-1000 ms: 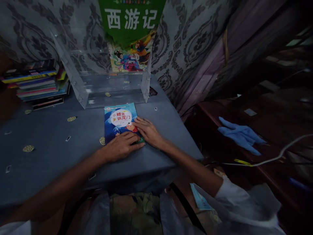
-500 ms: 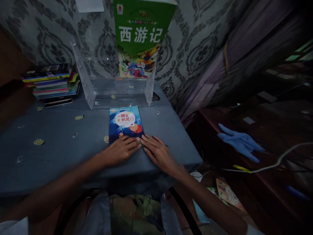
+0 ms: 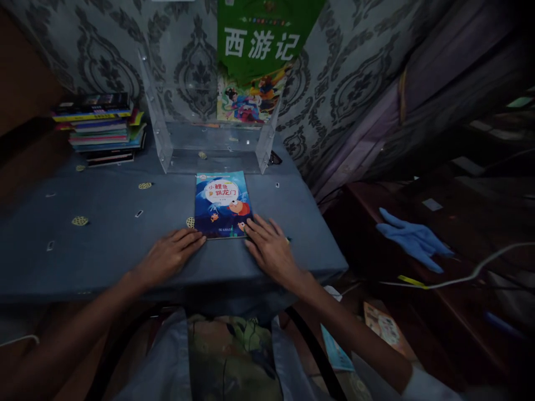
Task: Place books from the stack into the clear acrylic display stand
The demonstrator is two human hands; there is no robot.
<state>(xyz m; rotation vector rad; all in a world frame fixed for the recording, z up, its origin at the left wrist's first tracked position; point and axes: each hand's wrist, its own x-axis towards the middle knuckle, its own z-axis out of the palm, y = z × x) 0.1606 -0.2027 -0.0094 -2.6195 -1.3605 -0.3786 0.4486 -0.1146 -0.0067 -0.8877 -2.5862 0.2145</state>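
A blue picture book (image 3: 222,206) with a white circle and orange fish on its cover lies closed on the blue-grey tablecloth (image 3: 112,245). My left hand (image 3: 173,253) rests flat at the book's lower left corner, its fingertips by the edge. My right hand (image 3: 271,248) lies at the lower right corner, fingers stretched and a little apart, fingertips touching the cover's edge. Neither hand grips anything. Behind the book stands a clear acrylic rack (image 3: 213,161), and a large green book (image 3: 259,61) is upright at its back.
A stack of books (image 3: 102,131) sits at the back left of the table. Dark glasses (image 3: 275,158) lie beside the rack. Right of the table are a blue glove (image 3: 413,236) and a white cable (image 3: 476,273); more books (image 3: 387,328) lie low down.
My left hand has slid left off the book's cover to its lower left corner, uncovering the bottom of the cover. My right hand stays by the right corner. The view has shifted slightly.
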